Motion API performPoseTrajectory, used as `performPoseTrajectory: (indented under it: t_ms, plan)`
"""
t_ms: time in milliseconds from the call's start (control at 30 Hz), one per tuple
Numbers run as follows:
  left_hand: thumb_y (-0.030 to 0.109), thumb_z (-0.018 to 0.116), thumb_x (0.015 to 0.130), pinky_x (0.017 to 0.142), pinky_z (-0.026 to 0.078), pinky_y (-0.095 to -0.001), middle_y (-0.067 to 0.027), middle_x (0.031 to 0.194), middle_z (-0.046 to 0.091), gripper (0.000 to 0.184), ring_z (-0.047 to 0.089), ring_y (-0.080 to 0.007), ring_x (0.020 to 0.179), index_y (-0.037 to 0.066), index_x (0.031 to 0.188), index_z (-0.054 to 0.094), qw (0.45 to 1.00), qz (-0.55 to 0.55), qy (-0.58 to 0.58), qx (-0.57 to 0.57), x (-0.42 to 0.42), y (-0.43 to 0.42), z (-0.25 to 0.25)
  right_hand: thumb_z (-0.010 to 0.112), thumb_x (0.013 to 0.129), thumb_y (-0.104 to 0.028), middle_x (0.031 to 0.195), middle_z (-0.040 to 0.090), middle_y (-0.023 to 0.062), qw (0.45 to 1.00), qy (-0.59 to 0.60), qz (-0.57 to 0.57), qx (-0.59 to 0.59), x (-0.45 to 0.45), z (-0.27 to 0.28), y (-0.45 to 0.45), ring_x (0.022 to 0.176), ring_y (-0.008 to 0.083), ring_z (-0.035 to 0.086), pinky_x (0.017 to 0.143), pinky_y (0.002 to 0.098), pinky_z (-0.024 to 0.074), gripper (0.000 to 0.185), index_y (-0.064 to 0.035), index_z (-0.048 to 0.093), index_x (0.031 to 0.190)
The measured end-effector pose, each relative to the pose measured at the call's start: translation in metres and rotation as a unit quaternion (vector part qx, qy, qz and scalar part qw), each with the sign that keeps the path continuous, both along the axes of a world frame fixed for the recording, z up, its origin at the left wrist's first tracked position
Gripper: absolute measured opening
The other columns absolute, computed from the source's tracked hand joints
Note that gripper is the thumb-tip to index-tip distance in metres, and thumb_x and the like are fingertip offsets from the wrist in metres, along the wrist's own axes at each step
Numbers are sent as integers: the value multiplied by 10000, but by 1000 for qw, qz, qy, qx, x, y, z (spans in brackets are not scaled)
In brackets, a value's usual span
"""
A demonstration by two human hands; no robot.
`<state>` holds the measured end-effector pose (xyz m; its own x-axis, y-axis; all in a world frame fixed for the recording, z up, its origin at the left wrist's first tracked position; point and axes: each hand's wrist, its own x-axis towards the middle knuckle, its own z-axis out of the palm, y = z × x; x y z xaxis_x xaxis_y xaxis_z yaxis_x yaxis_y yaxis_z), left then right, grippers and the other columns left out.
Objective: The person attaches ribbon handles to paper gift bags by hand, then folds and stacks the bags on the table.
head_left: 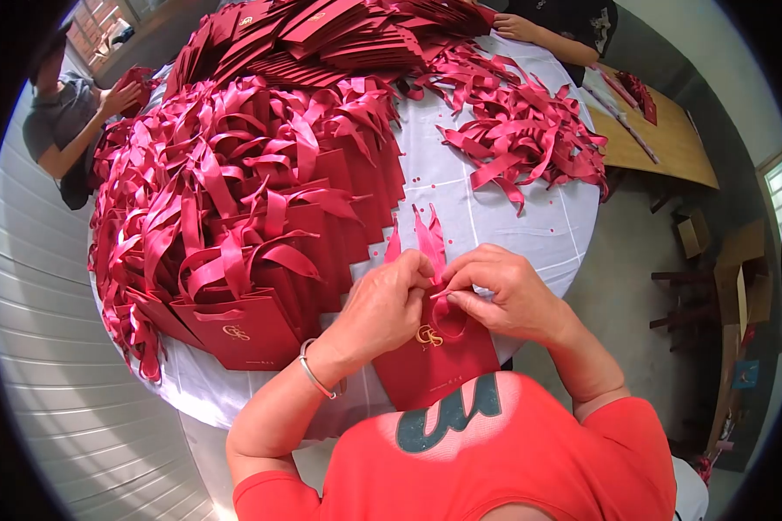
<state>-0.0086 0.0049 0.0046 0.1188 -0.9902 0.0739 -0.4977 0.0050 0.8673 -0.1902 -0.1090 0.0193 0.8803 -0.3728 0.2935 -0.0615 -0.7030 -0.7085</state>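
both hands [387, 304] [506, 293] pinch pink ribbon [431, 243] at the top of a red bag [450, 369]

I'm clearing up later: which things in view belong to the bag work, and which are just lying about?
Belongs to the job:
bag being handled, with its ribbon
ribboned bags
loose ribbons
stacked bags

Seemingly just lying about:
cardboard box
small blue item

Ribboned bags [261, 317] left on table [543, 239], loose ribbons [530, 135] right, stacked bags [321, 39] behind, single bag [443, 366] in front
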Motion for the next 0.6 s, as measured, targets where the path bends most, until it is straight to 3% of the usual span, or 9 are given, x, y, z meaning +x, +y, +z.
performPoseTrajectory:
  t_ms: [300, 367, 400, 433, 500, 533, 600]
  plan:
    - [14, 655, 824, 695, 539, -334, -115, 853, 729, 146, 720, -258, 807, 17, 967, 625, 991, -50, -105, 64, 23, 6, 40, 732, 783, 18, 880, 683, 115, 999, -32, 2, 16, 4, -5, 3, 795, 243, 667, 693, 327, 535, 91, 9, 679, 857]
    - [-7, 655, 828, 680, 525, -309, -102, 834, 719, 157, 713, -202, 774, 9, 982, 630, 993, -56, -39, 95, 28, 13, 42, 729, 784, 25, 885, 683, 117, 999, -36, 4, 26, 3, -6, 2, 786, 230, 667, 678, 318, 535, 91, 15, 678, 859]
    - [-26, 631, 866, 601, 492, -264, -64, 823, 704, 143, 664, -116, 700, 5, 1005, 630, 996, -65, -28, 55, 31, 17, 34, 725, 784, 33, 890, 683, 118, 999, -42, 0, 33, 3, -7, 2, 777, 216, 667, 664, 310, 535, 91, 21, 678, 861]
    - [-26, 631, 866, 601, 492, -264, -64, 823, 704, 143, 664, -116, 700, 5, 1005, 630, 996, -62, -29, 56, 33, 22, 31, 725, 784, 33, 890, 683, 118, 998, -43, 3, 35, 2, -8, 2, 777, 216, 667, 664, 310, 535, 91, 21, 678, 861]
    - [-31, 585, 915, 526, 458, -235, -35, 827, 679, 123, 600, -70, 603, 5, 1027, 623, 982, -1, 130, 138, 33, 32, 28, 716, 792, 40, 899, 681, 116, 998, -38, -9, 53, 1, -9, 2, 757, 187, 661, 638, 287, 530, 84, 29, 678, 865]
    - [-31, 585, 915, 526, 458, -235, -35, 827, 679, 123, 600, -70, 603, 5, 1027, 623, 982, 3, 130, 139, 34, 36, 29, 716, 792, 40, 899, 681, 116, 998, -38, -7, 54, 0, -9, 1, 757, 187, 661, 638, 287, 530, 84, 29, 678, 865]
    - [-19, 522, 965, 478, 429, -213, -25, 825, 661, 143, 553, -44, 531, -5, 1071, 617, 945, 34, 257, 199, 34, 44, 30, 713, 795, 44, 906, 679, 111, 998, -34, -11, 49, -2, -9, 0, 745, 165, 654, 628, 266, 523, 86, 31, 677, 871]
